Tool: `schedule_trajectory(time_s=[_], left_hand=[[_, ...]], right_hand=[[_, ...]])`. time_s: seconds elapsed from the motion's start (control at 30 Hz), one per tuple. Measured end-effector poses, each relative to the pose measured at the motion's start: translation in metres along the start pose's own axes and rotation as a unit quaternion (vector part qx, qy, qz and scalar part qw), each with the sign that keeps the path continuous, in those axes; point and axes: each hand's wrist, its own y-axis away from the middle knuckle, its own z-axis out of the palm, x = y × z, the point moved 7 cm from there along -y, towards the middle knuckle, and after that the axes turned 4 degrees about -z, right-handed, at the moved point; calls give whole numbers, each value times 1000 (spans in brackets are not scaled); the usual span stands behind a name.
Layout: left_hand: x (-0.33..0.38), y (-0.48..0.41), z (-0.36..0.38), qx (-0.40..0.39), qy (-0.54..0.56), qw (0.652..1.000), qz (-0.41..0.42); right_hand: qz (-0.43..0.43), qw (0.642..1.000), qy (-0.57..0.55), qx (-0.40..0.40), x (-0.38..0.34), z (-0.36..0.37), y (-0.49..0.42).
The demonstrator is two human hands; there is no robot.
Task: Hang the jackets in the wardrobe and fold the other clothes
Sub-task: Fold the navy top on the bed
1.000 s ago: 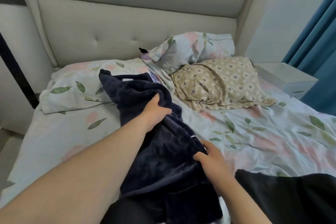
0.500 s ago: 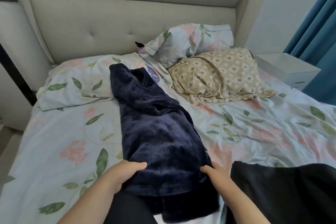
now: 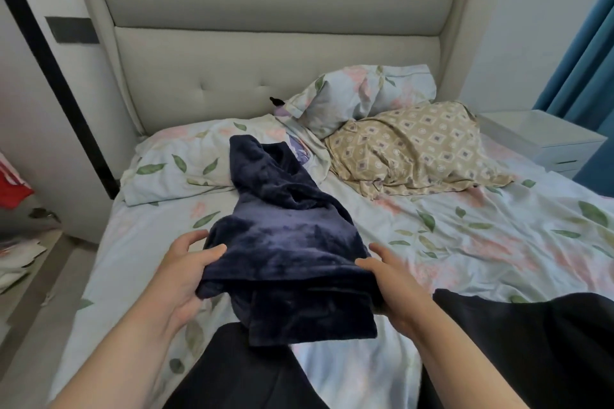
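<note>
You pinch the navy fleece garment's (image 3: 282, 242) near hem, left hand (image 3: 181, 271) and right hand (image 3: 392, 282) clamped (squaring it for folding).

Both my bare forearms reach forward from the lower edge of the view, angling slightly toward each other. My left hand (image 3: 181, 272) pinches the left edge of the navy garment (image 3: 289, 242), thumb laid on top. My right hand (image 3: 393, 285) grips its right edge, thumb on top, fingers curled beneath.
</note>
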Motion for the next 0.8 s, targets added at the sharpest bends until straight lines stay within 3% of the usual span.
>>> schedule_trajectory(time_s=[0.27, 0.4, 0.47, 0.57, 0.7, 0.8], left_hand=[[-9, 78, -91, -51, 11, 999, -10], [-32, 91, -119, -88, 110, 990, 1], [-36, 89, -129, -92, 86, 991, 33], [-30, 82, -130, -63, -79, 987, 126], [-18, 71, -116, -12, -337, 910, 241], [-13, 59, -107, -5, -370, 893, 257]], right_hand=[[-65, 976, 53, -199, 2, 55, 71], [-76, 961, 22, -266, 8, 53, 87], [-141, 953, 77, -256, 3, 52, 87], [-214, 953, 95, -190, -8, 56, 84], [-287, 936, 187, -79, -25, 62, 79], [-315, 930, 184, -47, -40, 70, 75]])
